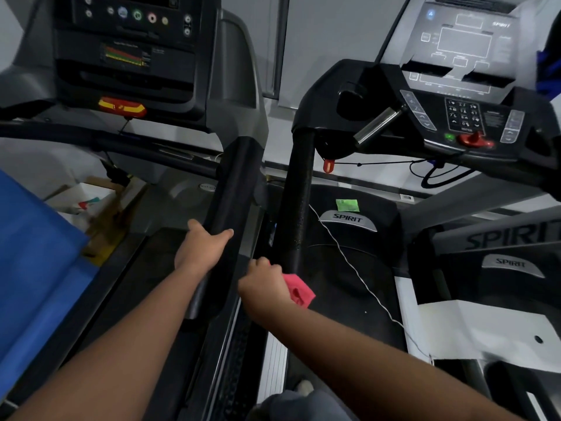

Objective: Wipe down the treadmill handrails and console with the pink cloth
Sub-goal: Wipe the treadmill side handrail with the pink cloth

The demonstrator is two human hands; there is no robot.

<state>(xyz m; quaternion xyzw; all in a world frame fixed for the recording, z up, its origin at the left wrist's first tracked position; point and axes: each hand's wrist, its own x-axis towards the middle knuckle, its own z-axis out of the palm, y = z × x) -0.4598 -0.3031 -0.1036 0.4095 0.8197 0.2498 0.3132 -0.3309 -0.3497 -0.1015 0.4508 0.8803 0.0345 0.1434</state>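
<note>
Two treadmills stand side by side. My right hand (263,281) grips the pink cloth (299,291) and holds it against the lower end of the right treadmill's black left handrail (296,202). My left hand (202,249) grips the right handrail (233,189) of the left treadmill, fingers curled over its top. The right treadmill's console (464,95) with keypad and red stop knob sits at the upper right. The left treadmill's dark console (127,53) is at the upper left.
A thin white cord (358,271) runs across the right treadmill's motor cover (349,220), marked SPIRIT. A red safety clip (328,165) hangs under the console. A blue sheet (33,268) lies at the left beside cardboard boxes (97,208). My shoe (304,388) shows below.
</note>
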